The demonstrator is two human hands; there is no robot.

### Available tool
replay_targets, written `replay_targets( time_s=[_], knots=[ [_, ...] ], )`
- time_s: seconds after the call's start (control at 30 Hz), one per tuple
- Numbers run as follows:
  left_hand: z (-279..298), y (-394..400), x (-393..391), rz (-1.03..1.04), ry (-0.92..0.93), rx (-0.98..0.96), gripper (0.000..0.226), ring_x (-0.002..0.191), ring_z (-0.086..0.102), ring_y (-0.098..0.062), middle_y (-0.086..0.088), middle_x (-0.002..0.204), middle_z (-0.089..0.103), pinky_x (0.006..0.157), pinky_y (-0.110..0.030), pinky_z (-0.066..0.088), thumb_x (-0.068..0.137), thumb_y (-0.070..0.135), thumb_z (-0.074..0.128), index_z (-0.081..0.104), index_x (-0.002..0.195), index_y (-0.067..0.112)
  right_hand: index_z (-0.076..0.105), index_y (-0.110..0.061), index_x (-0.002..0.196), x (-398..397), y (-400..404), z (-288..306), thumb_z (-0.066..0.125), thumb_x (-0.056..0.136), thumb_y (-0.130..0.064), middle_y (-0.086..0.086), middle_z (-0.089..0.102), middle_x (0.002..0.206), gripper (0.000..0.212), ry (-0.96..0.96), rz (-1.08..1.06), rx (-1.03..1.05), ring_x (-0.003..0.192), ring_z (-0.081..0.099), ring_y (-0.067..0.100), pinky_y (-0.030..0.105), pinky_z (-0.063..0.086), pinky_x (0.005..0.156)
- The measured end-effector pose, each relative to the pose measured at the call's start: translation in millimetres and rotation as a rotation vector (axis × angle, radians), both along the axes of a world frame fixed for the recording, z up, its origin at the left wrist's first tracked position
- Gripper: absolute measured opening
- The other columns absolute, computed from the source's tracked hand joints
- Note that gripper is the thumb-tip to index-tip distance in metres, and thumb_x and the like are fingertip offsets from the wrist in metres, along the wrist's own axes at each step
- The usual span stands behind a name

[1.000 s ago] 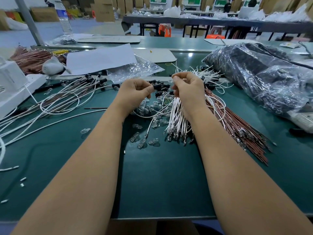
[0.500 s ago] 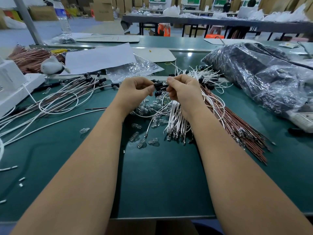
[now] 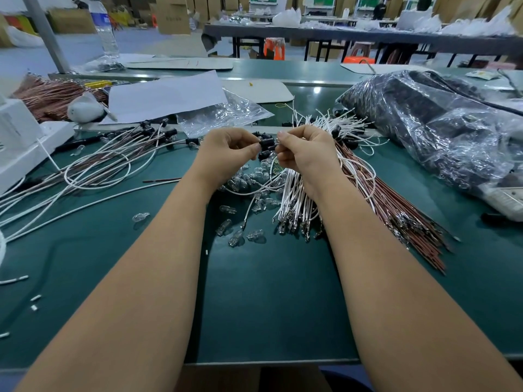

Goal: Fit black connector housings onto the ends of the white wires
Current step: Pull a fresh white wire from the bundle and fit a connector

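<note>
Over the green bench (image 3: 268, 306), I hold a black housing (image 3: 266, 144) between my two hands, raised above the clutter. My left hand (image 3: 226, 154) pinches its left end with curled thumb and fingers; my right hand (image 3: 305, 154), fingers curled too, pinches at its right end, where I cannot tell whether a wire end is already between the fingertips. The hands nearly touch, with the housing bridging the small gap between them. A bundle of white wires (image 3: 294, 193) lies directly under my right wrist, its metal-tipped ends fanned toward me; brown wires (image 3: 396, 210) run beside it to the right. More loose housings (image 3: 264, 155) lie on the bench just below the one I hold, partly hidden by my fingers. Small clear bulbs (image 3: 243, 179) are scattered beneath and just short of my hands. To my left, finished leads (image 3: 113, 159) with black ends loop across the bench. A large plastic bag (image 3: 441, 128) of dark parts sits well to the right, and a sheet of paper (image 3: 167, 94) lies beyond the left hand.
</note>
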State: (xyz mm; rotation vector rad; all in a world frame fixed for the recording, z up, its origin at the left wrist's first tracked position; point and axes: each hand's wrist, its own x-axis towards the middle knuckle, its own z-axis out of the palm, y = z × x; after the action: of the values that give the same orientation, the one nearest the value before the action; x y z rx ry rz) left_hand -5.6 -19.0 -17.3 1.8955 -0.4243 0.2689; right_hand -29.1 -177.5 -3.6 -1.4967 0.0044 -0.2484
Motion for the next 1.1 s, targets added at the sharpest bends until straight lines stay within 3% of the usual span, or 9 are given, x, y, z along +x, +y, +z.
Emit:
replay_targets(
  time_s=[0.3,0.43,0.63,0.83,1.1],
  knots=[
    [1.2,0.1,-2.8,0.009,0.01,0.006,0.008,0.041,0.038,0.0,-0.003,0.067,0.066,0.042,-0.013,0.031,0.09,0.012,0.066,0.071,0.083,0.012,0.056,-0.008,0.077,-2.2,-0.3,-3.2,0.064,0.091,-0.006,0.006,0.065,0.064,0.017,-0.019,0.061,0.023,0.05,0.061,0.012,0.024,0.054,0.054],
    [2.1,-2.6,-1.6,0.008,0.015,-0.022,0.007,0.057,0.05,-0.01,0.006,0.061,0.066,0.057,-0.018,0.04,0.088,0.013,0.068,0.072,0.082,0.012,0.056,-0.008,0.077,-2.9,-2.3,-3.9,0.062,0.092,-0.005,0.005,0.065,0.062,0.017,-0.028,0.095,0.064,0.05,0.06,0.014,0.026,0.056,0.056],
    [1.4,-3.6,0.1,-0.002,0.051,-0.037,0.008,0.064,0.048,-0.021,0.008,0.055,0.064,0.062,-0.027,0.037,0.088,0.011,0.068,0.071,0.081,0.013,0.054,-0.007,0.078,-3.6,-1.1,-3.4,0.059,0.094,-0.007,0.004,0.062,0.061,0.017,-0.047,0.094,0.01,0.049,0.057,0.013,0.025,0.053,0.053],
    [1.2,-2.8,-1.7,-0.011,0.055,-0.034,0.007,0.046,0.042,-0.005,0.009,0.052,0.063,0.047,-0.013,0.033,0.088,0.008,0.068,0.071,0.082,0.011,0.051,-0.007,0.079,-5.2,-1.0,-3.1,0.056,0.096,-0.006,0.007,0.059,0.063,0.018,-0.062,0.111,-0.058,0.046,0.055,0.01,0.023,0.05,0.05],
    [2.3,-4.2,-4.1,-0.012,0.067,-0.025,0.01,0.041,0.038,-0.002,0.009,0.05,0.062,0.044,-0.014,0.03,0.088,0.008,0.068,0.07,0.079,0.013,0.049,-0.008,0.077,-6.4,-0.4,-5.4,0.055,0.096,-0.005,0.007,0.058,0.063,0.02,-0.074,0.105,-0.091,0.047,0.054,0.011,0.026,0.049,0.052]
  ],
)
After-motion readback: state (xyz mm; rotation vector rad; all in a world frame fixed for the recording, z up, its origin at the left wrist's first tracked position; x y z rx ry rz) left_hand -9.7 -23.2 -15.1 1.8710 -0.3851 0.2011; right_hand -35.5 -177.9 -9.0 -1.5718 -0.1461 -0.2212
